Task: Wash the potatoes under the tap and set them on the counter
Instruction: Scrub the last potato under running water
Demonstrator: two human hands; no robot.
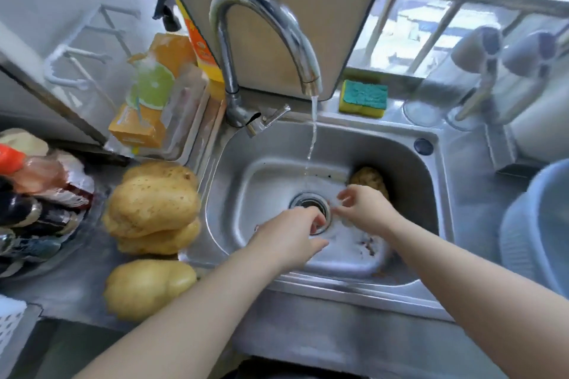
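Water runs from the curved tap [264, 24] into the steel sink [409, 163]. One brown potato [368, 179] lies in the sink's far right corner, just behind my right hand [366, 209]. That hand hovers with fingers apart and holds nothing. My left hand [292, 237] is over the drain [308, 203], fingers loosely curled, also holding nothing. Both hands sit below and in front of the stream. A pile of large yellow potatoes [154, 203] rests on the counter left of the sink, and another potato [147, 286] lies nearer the front edge.
A yellow-green sponge [363, 98] sits on the ledge behind the sink. Orange cartons and a bottle [154, 101] stand at the back left. Packets [34, 194] crowd the far left. A blue basin [538, 224] stands on the right. A white basket corner [12, 326] shows at bottom left.
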